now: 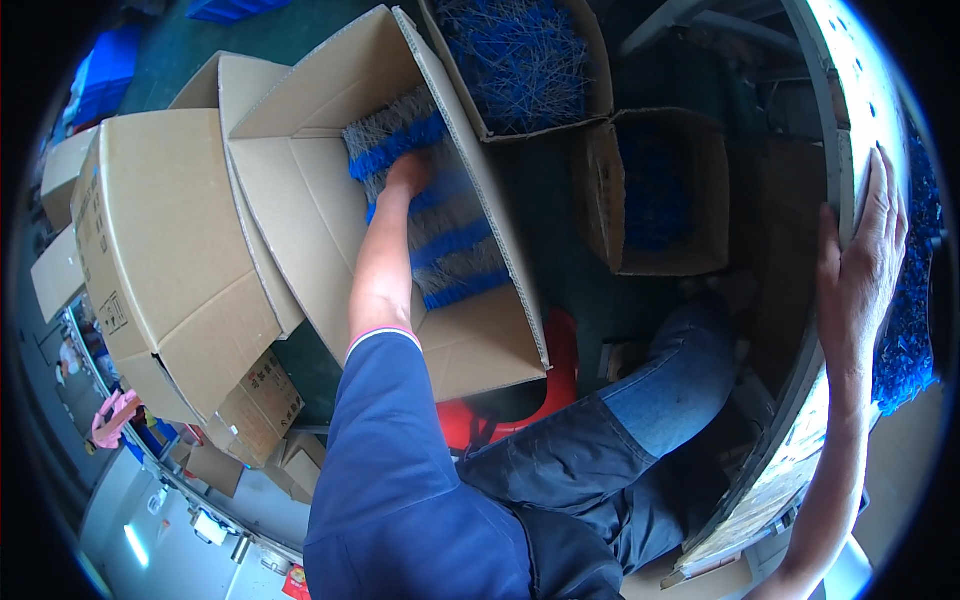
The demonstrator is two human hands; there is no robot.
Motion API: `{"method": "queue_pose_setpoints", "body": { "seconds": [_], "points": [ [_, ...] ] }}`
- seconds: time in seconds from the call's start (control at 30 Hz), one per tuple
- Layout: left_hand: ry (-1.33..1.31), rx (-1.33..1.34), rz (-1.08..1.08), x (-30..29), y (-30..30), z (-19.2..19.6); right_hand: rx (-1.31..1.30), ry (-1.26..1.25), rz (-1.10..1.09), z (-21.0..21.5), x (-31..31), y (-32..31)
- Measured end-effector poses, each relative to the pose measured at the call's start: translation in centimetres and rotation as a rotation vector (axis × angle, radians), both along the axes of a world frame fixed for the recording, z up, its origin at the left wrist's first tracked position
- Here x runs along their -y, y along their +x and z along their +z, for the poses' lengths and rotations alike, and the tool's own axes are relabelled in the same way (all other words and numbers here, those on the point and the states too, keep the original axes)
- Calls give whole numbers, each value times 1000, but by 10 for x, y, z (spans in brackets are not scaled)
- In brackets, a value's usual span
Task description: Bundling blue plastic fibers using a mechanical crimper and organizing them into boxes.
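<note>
My left hand (408, 172) reaches down into a tall open cardboard box (300, 190). Inside the box lie rows of blue-ended pieces with thin grey wire-like leads (455, 245). The hand touches or hovers just over these rows; its fingers are blurred and partly hidden, so I cannot see whether they grip any. My right hand (862, 265) rests on the edge of the worktable (800, 420) at the right, fingers stretched out and holding nothing. Beyond that hand, a heap of small blue pieces (905, 350) lies on the tabletop.
A second open box (600, 60) behind holds a tangle of blue pieces with wire-like leads. A smaller open box (600, 190) also contains blue pieces. Closed cardboard boxes (180, 220) crowd the left. A red stool (565, 370) stands beside my legs, under the box's near side.
</note>
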State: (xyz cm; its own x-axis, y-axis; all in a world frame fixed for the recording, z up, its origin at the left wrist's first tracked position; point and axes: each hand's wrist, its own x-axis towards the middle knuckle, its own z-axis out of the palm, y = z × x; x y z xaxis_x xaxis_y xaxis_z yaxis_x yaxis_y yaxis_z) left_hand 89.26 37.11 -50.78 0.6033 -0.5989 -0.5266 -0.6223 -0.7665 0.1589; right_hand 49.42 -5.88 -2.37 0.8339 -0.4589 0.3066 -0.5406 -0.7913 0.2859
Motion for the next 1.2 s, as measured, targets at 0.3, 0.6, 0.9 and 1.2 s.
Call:
{"method": "queue_pose_setpoints", "body": {
  "seconds": [0.3,0.6,0.9,1.2],
  "points": [
    [152,-69,-229,64,-62,18,-86,-30,-20,6,4,-13],
    [-27,-56,78,8,-48,34,-52,-38,-25,5,-1,-6],
    [-339,54,245,-39,-180,118,-37,18,-111,10,-9,5],
    [-826,-293,319,-46,-259,252,389,300,170,19,-38,-19]
  ]
}}
